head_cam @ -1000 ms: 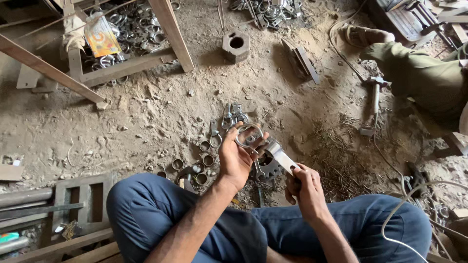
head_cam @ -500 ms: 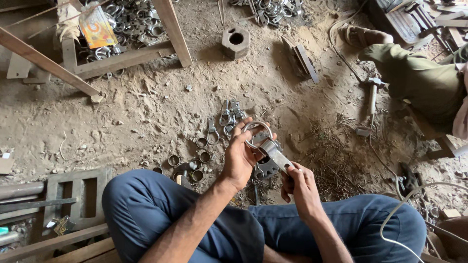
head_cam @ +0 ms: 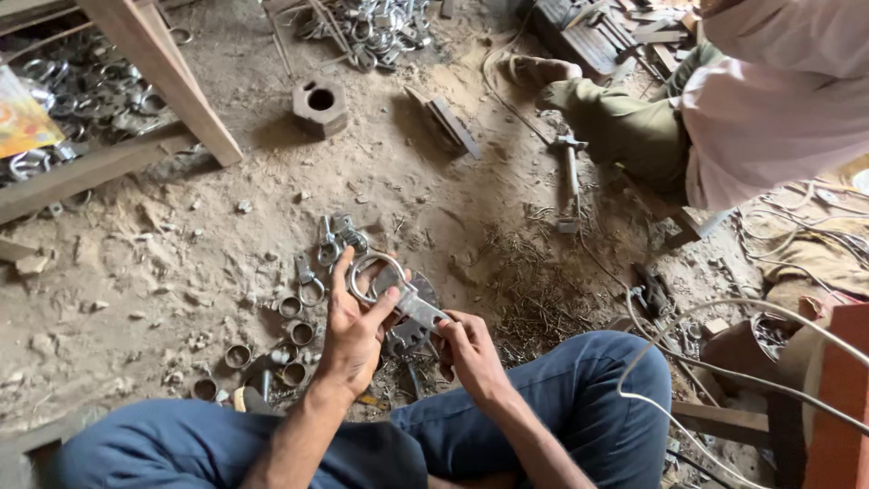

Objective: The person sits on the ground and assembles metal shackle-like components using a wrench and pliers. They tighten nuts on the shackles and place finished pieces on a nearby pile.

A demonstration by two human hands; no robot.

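Seated person's left hand (head_cam: 353, 330) grips a metal ring clamp (head_cam: 380, 281) near frame centre, right hand (head_cam: 466, 349) at four o'clock pinching its flat tang; steadying the ring firmly would likely keep alignment.

Daylight is coming in soft and even, moderately bright, no hard glare. The sandy dirt floor (head_cam: 181, 254) is reading warm and flat. The slanted pale wooden beam (head_cam: 163, 77) is throwing a diffuse shadow to its right. The pale pink shirt of the person at top right (head_cam: 769, 109) is washing out near the edge. My left hand (head_cam: 353, 330) and right hand (head_cam: 466, 349) are staying sharp; fine scrap on the ground is smearing from compression. Corners are stretching slightly.
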